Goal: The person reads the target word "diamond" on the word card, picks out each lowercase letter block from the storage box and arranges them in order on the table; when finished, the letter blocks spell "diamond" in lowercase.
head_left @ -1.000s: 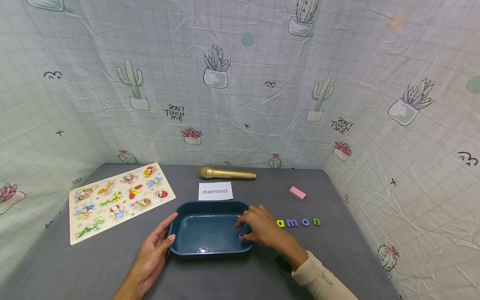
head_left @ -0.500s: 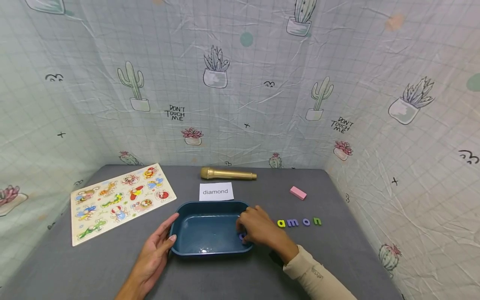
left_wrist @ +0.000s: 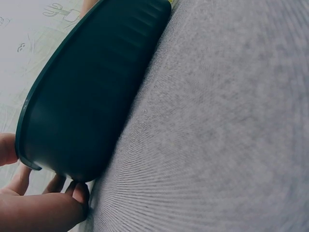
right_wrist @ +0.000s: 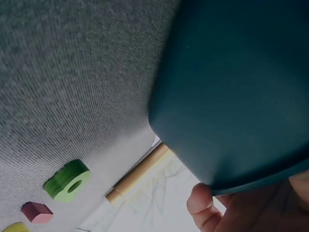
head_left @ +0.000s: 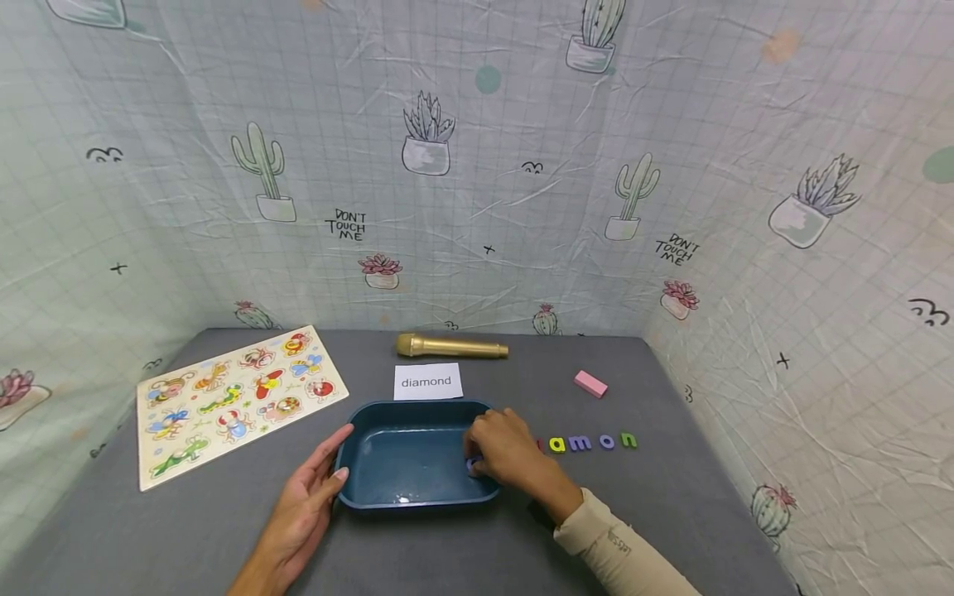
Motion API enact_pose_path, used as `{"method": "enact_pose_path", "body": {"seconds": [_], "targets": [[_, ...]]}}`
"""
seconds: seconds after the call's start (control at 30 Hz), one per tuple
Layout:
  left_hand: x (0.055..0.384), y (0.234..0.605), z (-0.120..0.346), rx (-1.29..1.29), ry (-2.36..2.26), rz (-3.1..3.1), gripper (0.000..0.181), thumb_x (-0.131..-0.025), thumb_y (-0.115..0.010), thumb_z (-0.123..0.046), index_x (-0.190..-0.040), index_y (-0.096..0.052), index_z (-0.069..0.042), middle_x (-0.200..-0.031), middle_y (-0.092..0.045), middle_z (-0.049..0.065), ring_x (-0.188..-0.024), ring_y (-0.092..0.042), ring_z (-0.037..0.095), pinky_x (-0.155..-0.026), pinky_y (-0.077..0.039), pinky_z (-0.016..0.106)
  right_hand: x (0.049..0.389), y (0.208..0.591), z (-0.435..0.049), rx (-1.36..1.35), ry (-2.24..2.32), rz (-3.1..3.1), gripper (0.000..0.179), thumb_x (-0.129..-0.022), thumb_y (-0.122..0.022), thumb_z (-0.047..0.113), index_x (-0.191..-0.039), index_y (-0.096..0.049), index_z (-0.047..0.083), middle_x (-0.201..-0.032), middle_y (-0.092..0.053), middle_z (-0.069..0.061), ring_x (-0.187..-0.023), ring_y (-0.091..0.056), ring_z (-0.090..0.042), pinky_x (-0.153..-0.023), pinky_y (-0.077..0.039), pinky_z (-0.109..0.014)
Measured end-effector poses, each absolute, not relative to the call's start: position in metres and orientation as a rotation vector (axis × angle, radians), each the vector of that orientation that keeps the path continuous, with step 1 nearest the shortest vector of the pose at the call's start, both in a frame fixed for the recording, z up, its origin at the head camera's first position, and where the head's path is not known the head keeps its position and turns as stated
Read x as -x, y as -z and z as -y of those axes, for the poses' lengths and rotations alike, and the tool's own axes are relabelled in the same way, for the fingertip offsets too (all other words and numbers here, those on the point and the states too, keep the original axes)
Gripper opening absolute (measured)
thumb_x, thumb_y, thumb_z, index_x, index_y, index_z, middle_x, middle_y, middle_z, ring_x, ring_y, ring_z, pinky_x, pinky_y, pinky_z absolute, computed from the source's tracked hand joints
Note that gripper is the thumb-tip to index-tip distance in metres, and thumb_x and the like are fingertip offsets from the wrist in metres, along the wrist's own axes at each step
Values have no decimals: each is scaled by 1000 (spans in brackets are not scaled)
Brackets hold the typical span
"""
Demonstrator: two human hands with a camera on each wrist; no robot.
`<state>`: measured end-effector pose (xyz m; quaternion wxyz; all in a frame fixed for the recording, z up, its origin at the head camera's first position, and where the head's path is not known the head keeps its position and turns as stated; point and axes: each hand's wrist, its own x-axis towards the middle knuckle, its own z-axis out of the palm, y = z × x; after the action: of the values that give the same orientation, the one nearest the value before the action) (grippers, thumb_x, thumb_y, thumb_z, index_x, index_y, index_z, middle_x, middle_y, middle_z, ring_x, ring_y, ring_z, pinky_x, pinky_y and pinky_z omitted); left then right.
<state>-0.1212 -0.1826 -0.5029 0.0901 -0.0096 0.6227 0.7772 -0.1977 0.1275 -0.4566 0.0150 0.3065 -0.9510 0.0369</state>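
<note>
A dark blue plastic tray (head_left: pixel 417 494) rests on the table. My left hand (head_left: pixel 301 497) grips its left end, with the thumb at the rim and the fingers against the outside wall, as the left wrist view shows. My right hand (head_left: pixel 507 451) reaches over the tray's right rim with bent fingers. It pinches a small purple letter (head_left: pixel 472 468) inside, partly covered by the fingers. Right of this hand lies a row of letters: a sliver of red, a yellow "a" (head_left: pixel 556 444), a purple "m" (head_left: pixel 579 443), a purple "o" (head_left: pixel 607 442) and a green "n" (head_left: pixel 629 440).
A card reading "diamond" (head_left: pixel 428 382) lies behind the tray, with a gold microphone (head_left: pixel 451 346) beyond it. At left is an insect puzzle board (head_left: pixel 242 401); at right, a pink block (head_left: pixel 591 383). The right wrist view shows a green letter (right_wrist: pixel 67 180) beside the red one (right_wrist: pixel 37 212).
My right hand has closed its fingers around the purple letter and shifted slightly left inside the tray. The red letter's edge has come into view beside it. My left hand stays at the tray.
</note>
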Motion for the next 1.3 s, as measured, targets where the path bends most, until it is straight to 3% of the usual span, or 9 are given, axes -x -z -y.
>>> {"method": "enact_pose_path", "body": {"seconds": [0.2,0.4,0.53,0.73,0.97,1.3], "targets": [[121,503,183,11,-2323,-1845,63,-110,-57,-12,-168,-32,-18,-180,-10,-1,-165,-1,20,-120,-28,11,196,456,-126,-932,-155,2990,20,-78,-97,31,-90,-82,23,-87,-74,9,-83,-56,-10,-71,-41,-29],[121,503,183,16,-2318,-1842,63,-109,-57,-13,-167,-32,-19,-180,-10,-1,-165,-2,19,-125,-25,16,196,453,-125,-926,-167,3027,20,-77,-97,25,-90,-82,23,-86,-73,10,-82,-55,-10,-72,-44,-30],[122,503,183,7,-2321,-1847,63,-109,-57,-13,-167,-32,-18,-180,-10,-1,-165,-2,20,-119,-29,11,197,452,-127,-948,-210,3027,17,-80,-95,22,-89,-81,24,-87,-73,10,-83,-54,-9,-74,-44,-30],[122,503,183,17,-2312,-1845,63,-109,-58,-14,-167,-33,-19,-180,-11,-1,-165,-3,20,-127,-25,18,195,451,-132,-935,-352,3023,13,-85,-92,24,-94,-82,24,-92,-72,9,-89,-53,-11,-78,-45,-31],[122,504,183,-11,-2334,-1839,63,-110,-57,-13,-168,-31,-16,-180,-11,1,-165,-3,21,-111,-32,7,190,445,-135,-865,-371,2940,18,-83,-93,27,-98,-83,26,-100,-75,8,-93,-54,-13,-87,-48,-39],[122,504,183,9,-2325,-1839,63,-110,-57,-14,-167,-32,-18,-180,-10,-1,-165,-1,19,-127,-23,18,185,433,-140,-813,-466,2884,20,-83,-93,27,-100,-83,25,-104,-75,5,-96,-52,-14,-86,-42,-37]]}}
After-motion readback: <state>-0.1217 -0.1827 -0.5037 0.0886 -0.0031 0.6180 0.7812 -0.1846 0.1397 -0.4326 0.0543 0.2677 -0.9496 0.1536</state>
